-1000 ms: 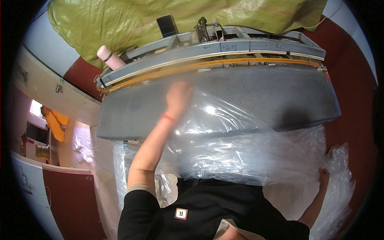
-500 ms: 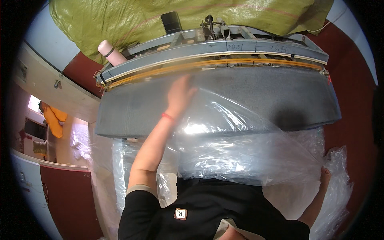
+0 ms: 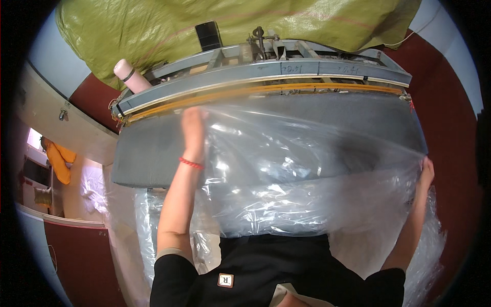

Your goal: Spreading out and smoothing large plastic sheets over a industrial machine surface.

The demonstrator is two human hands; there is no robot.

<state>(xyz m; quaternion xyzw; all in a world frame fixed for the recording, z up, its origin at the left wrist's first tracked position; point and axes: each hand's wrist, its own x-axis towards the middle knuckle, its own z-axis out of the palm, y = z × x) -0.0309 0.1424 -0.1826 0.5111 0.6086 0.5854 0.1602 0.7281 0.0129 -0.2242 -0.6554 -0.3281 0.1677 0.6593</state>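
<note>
A clear plastic sheet (image 3: 266,169) lies partly over a long grey padded surface (image 3: 148,148) and falls toward my body in shiny folds. My left hand (image 3: 193,128), a red cord at its wrist, is over the left part of the padding. Its fingers look closed on the sheet's upper left edge, though they are slightly blurred. At the pad's right end, my right hand (image 3: 427,173) pinches the sheet's other side. Between the two hands the film is pulled taut in a slanting line.
Behind the pad runs a grey metal frame (image 3: 204,81) with orange strips (image 3: 245,91) along its front. A pink bottle (image 3: 132,77) leans at its left end. A dark phone (image 3: 208,36) rests on the yellow-green woven cover (image 3: 143,30). More crumpled plastic (image 3: 427,245) hangs at lower right.
My right hand has risen from low on the right to the pad's right end, lifting the plastic sheet. My left hand has moved left, and the sheet now stretches between both hands.
</note>
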